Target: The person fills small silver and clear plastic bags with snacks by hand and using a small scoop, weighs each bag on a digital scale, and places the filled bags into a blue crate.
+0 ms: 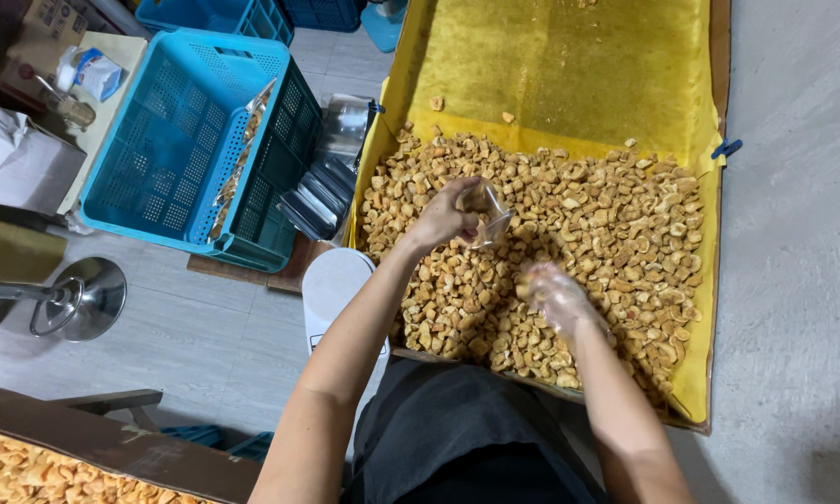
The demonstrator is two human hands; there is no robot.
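A wide tray lined with yellow paper (550, 75) holds a big heap of golden-brown snack pieces (616, 233) across its near half. My left hand (443, 217) grips a small clear plastic bag (490, 219) held open just above the heap. My right hand (555, 294), covered by a thin clear glove, rests in the pieces a little to the right and nearer to me; it looks blurred, and I cannot tell whether it holds any pieces.
A blue plastic crate (173, 140) with a filled bag leaning inside stands left of the tray. Stacked clear bags (322, 201) and a white scale (336, 285) lie between them. A metal stool base (79, 299) is at far left, another snack tray (28, 471) at bottom left.
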